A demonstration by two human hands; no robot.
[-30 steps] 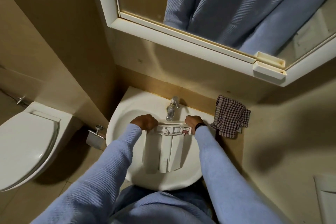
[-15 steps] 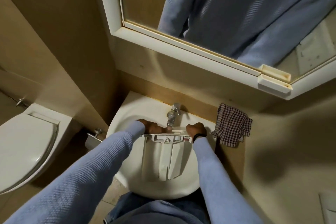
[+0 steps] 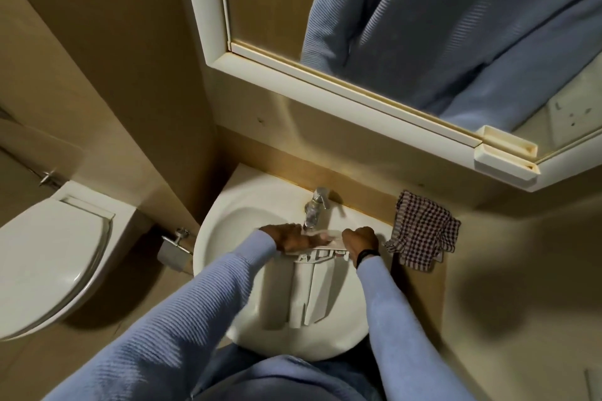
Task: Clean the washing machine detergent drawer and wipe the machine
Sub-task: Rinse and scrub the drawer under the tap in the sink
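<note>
Gripping front corner of detergent drawer [image 3: 312, 290] in curled right hand [image 3: 360, 241]. Pressing its front edge with flat left hand [image 3: 293, 238], under tap [image 3: 317, 202].

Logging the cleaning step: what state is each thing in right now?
Tap: seemingly running; blurred.
Detergent drawer: lying in the sink, front end under the tap.
Left hand: fingers laid across the drawer's front.
Right hand: grips the drawer's right end.
Toilet lid: down.
Checked cloth: crumpled beside the sink.

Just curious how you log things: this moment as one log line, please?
place: sink | left hand: on front of detergent drawer, under tap | right hand: grips drawer end | checked cloth: beside sink, untouched
</note>
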